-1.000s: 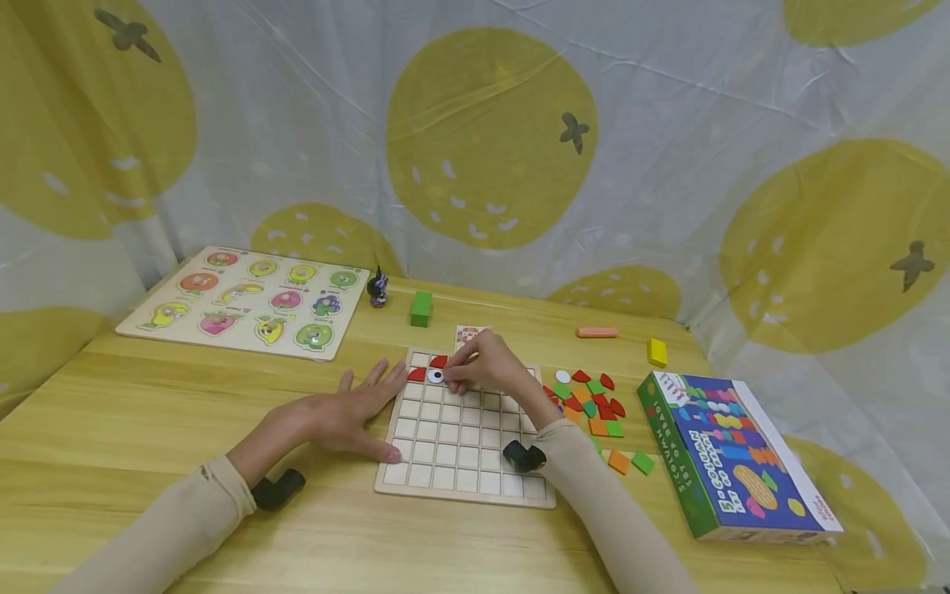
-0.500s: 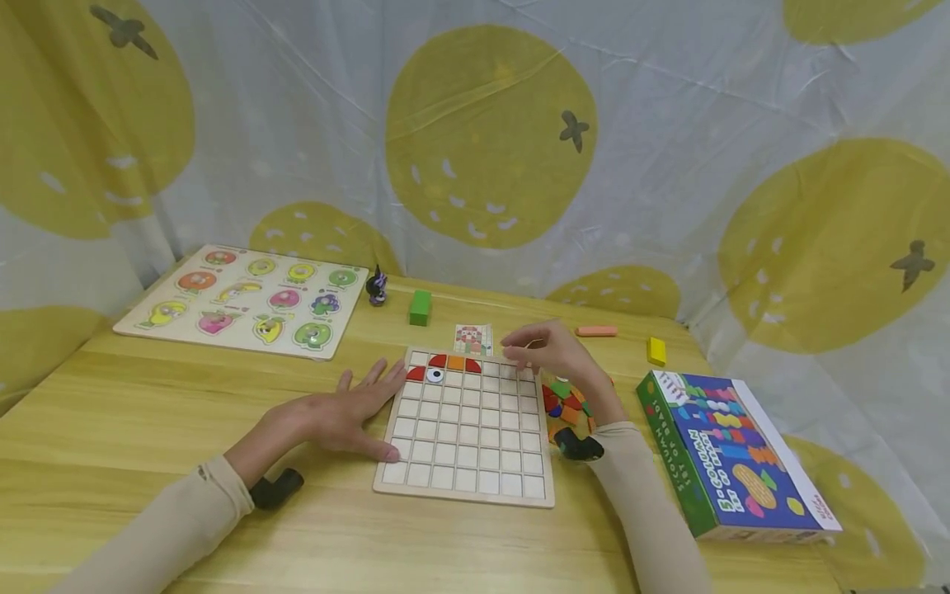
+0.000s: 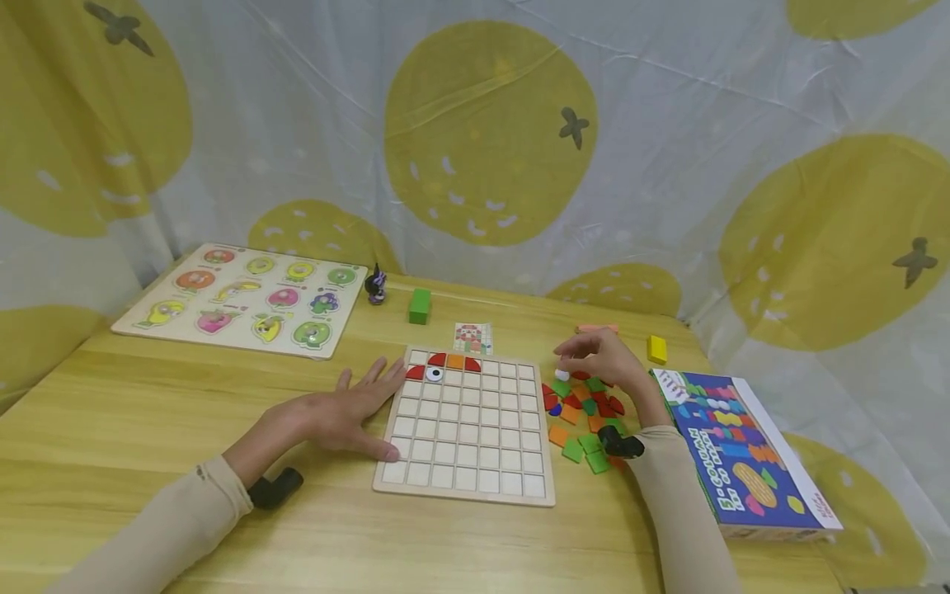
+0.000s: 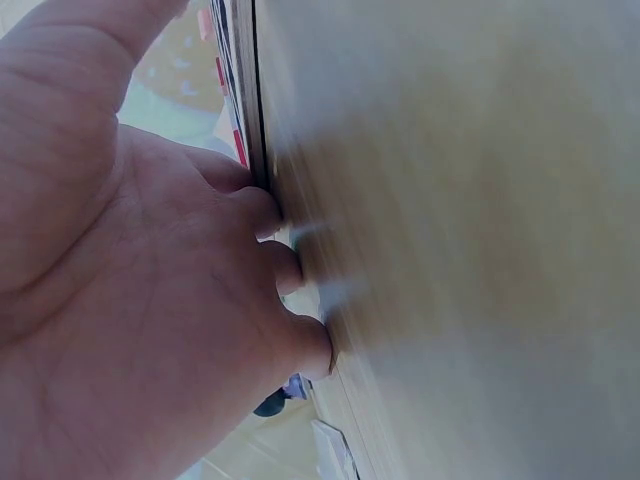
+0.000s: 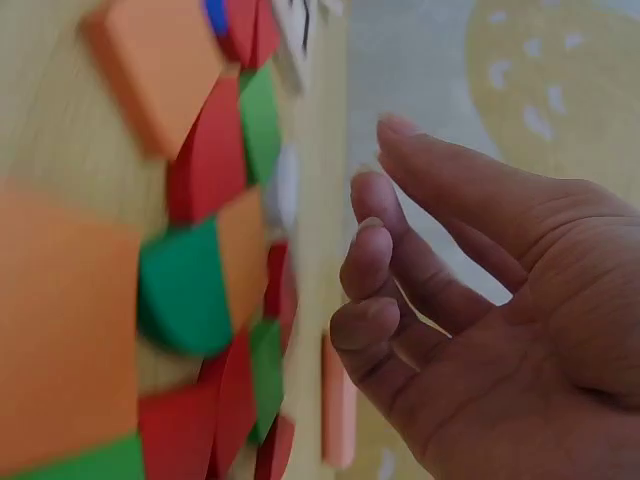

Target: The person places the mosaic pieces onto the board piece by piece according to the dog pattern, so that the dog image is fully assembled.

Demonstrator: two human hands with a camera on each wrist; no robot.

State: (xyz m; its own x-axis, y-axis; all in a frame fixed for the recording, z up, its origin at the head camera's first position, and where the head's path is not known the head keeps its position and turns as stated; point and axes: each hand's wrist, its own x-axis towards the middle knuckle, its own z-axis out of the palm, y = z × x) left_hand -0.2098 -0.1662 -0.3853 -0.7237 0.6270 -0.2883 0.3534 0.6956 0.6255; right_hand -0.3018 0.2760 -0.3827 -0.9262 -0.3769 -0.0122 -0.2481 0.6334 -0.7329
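A wooden grid board (image 3: 467,432) lies on the table; its far rows hold red rounded pieces (image 3: 472,365), an orange square (image 3: 456,361) and a white eye disc (image 3: 434,374). My left hand (image 3: 343,419) rests at the board's left side, fingers spread, thumb touching the edge. My right hand (image 3: 607,361) hovers over loose pieces right of the board, fingers loosely bent around nothing. Its fingertips are close to a white disc (image 3: 562,375), also visible in the right wrist view among red, green and orange pieces (image 5: 215,300).
A small pattern card (image 3: 472,337) lies behind the board. Back left are a fruit puzzle board (image 3: 245,301), a dark figurine (image 3: 376,285) and a green block (image 3: 419,306). On the right are a bead-set box (image 3: 750,454), a yellow block (image 3: 656,349) and a salmon-coloured stick (image 3: 586,328).
My right hand has let go of the eye disc on the board and moved right to above the loose pieces. The left hand has stayed in place.
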